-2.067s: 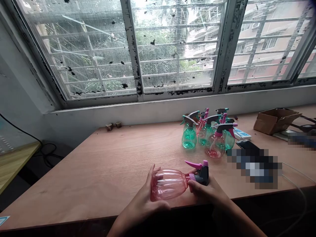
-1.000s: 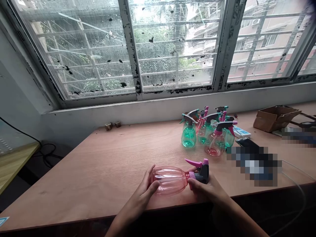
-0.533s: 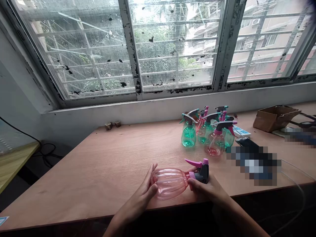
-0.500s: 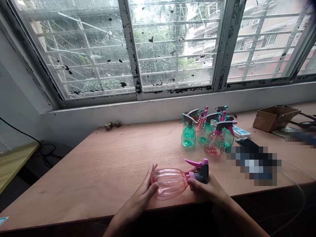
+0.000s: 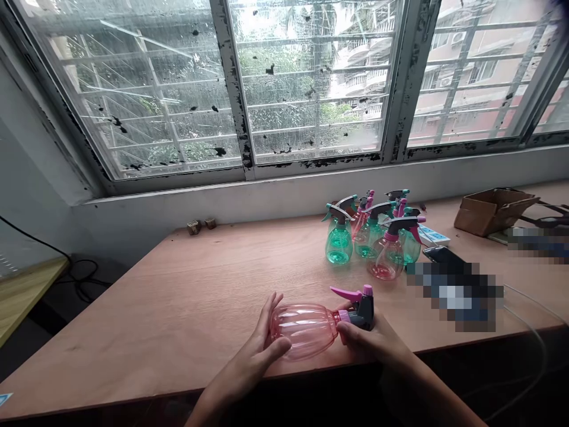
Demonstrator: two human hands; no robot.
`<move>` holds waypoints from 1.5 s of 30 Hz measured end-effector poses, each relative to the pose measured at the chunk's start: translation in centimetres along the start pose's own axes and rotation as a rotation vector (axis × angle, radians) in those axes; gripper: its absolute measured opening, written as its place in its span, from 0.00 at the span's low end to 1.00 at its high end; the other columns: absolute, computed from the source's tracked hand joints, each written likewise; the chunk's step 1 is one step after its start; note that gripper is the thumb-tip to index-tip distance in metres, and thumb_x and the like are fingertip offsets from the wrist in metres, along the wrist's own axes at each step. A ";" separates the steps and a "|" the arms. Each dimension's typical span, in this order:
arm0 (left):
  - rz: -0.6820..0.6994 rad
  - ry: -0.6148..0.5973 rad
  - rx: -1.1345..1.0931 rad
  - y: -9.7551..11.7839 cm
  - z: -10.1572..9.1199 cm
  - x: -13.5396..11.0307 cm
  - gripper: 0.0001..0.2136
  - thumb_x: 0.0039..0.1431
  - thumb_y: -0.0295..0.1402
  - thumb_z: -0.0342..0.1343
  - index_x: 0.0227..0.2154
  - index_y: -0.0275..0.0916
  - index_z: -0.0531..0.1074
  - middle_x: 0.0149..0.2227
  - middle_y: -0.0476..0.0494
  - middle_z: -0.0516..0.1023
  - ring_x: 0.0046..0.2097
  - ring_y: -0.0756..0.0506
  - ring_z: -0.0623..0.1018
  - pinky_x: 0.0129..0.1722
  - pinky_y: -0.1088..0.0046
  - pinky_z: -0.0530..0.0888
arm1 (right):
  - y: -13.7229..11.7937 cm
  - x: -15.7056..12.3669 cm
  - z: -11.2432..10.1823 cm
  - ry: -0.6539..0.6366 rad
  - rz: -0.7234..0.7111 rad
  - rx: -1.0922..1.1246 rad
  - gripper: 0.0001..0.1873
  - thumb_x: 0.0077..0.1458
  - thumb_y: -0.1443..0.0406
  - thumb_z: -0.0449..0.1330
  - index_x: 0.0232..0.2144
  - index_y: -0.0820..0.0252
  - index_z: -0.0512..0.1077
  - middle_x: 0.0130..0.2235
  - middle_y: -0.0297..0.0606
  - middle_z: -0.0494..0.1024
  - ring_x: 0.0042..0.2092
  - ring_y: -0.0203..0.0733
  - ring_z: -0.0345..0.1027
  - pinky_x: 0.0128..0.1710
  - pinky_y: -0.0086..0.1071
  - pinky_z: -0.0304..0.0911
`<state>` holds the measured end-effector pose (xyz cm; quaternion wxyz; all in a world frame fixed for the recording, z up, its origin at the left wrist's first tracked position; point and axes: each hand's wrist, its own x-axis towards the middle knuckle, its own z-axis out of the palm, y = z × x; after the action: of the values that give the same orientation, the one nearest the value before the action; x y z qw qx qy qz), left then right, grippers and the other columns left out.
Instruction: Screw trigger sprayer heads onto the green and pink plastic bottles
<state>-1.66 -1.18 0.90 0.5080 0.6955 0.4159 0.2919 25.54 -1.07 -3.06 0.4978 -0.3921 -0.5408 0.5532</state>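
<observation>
A clear pink spray bottle (image 5: 306, 328) lies on its side near the front edge of the wooden table (image 5: 186, 296). Its grey and pink trigger head (image 5: 358, 305) points right. My left hand (image 5: 262, 350) wraps round the bottle's base end, fingers curled on it. My right hand (image 5: 371, 341) grips the neck and trigger head.
A cluster of several green and pink spray bottles (image 5: 373, 237) stands upright at the back right. Beyond them lie a white power strip (image 5: 433, 235), a blurred dark object (image 5: 453, 287) and a cardboard box (image 5: 491, 210). Two small cubes (image 5: 200, 225) sit near the window sill.
Little has changed: both hands stay on the lying pink bottle. My left fingers shifted on its base, first curling down round it, and the bottle turned a little.
</observation>
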 end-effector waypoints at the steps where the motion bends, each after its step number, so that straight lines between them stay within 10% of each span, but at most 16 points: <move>1: -0.004 0.000 0.008 0.0 0.1 0.0 0.44 0.62 0.46 0.58 0.70 0.46 0.35 0.74 0.41 0.39 0.73 0.38 0.43 0.70 0.55 0.45 | 0.0 0.0 0.0 0.001 -0.003 0.005 0.22 0.52 0.50 0.68 0.37 0.59 0.66 0.22 0.29 0.74 0.19 0.35 0.66 0.18 0.29 0.63; 7: 0.039 0.015 0.066 -0.5 0.5 -0.1 0.58 0.49 0.40 0.71 0.70 0.49 0.31 0.74 0.40 0.37 0.73 0.37 0.43 0.70 0.56 0.43 | 0.1 0.2 -0.2 -0.017 -0.017 0.021 0.22 0.54 0.51 0.67 0.38 0.59 0.65 0.22 0.29 0.75 0.19 0.35 0.67 0.18 0.28 0.62; 12: 0.036 -0.030 0.007 -0.6 -0.1 0.0 0.42 0.63 0.48 0.55 0.70 0.48 0.33 0.74 0.42 0.36 0.73 0.38 0.42 0.70 0.54 0.45 | 0.1 0.1 -0.2 -0.034 0.000 0.013 0.21 0.55 0.51 0.66 0.37 0.59 0.65 0.22 0.30 0.75 0.19 0.34 0.67 0.19 0.28 0.61; 20: 0.035 -0.006 0.080 -0.3 0.5 0.0 0.57 0.50 0.41 0.70 0.70 0.50 0.30 0.74 0.40 0.37 0.73 0.35 0.43 0.70 0.53 0.43 | 0.1 0.1 -0.2 -0.031 -0.020 0.021 0.21 0.56 0.52 0.66 0.38 0.59 0.64 0.23 0.30 0.76 0.19 0.34 0.66 0.19 0.27 0.61; 27: 0.029 -0.022 0.033 -0.3 0.0 -0.2 0.40 0.64 0.50 0.53 0.70 0.49 0.35 0.74 0.44 0.35 0.73 0.36 0.39 0.70 0.51 0.41 | 0.0 0.2 -0.1 -0.041 -0.057 -0.007 0.21 0.55 0.50 0.65 0.33 0.59 0.64 0.21 0.30 0.75 0.18 0.34 0.65 0.17 0.27 0.61; 34: 0.038 -0.027 0.078 -0.2 0.4 -0.2 0.56 0.51 0.39 0.69 0.70 0.50 0.30 0.74 0.41 0.35 0.73 0.37 0.41 0.70 0.52 0.41 | 0.2 0.3 -0.1 -0.022 -0.057 0.008 0.20 0.56 0.51 0.65 0.35 0.59 0.64 0.22 0.31 0.76 0.17 0.34 0.66 0.17 0.28 0.59; 40: 0.045 -0.023 0.015 -0.1 0.1 -0.2 0.41 0.64 0.45 0.56 0.70 0.48 0.35 0.74 0.41 0.37 0.73 0.38 0.41 0.70 0.52 0.41 | 0.3 0.3 -0.2 -0.037 -0.047 0.001 0.20 0.56 0.51 0.65 0.36 0.60 0.65 0.22 0.31 0.76 0.18 0.34 0.66 0.18 0.27 0.59; 45: 0.027 0.001 0.081 0.4 0.7 -0.3 0.55 0.53 0.39 0.68 0.70 0.50 0.31 0.74 0.41 0.36 0.72 0.35 0.44 0.70 0.52 0.44 | -0.3 0.1 -0.1 -0.051 -0.028 -0.018 0.19 0.58 0.51 0.63 0.36 0.60 0.65 0.23 0.31 0.77 0.18 0.34 0.66 0.19 0.28 0.59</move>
<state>-1.06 -1.81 1.04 0.4753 0.7210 0.4180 0.2820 25.66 -0.94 -2.72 0.4879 -0.3748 -0.5635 0.5513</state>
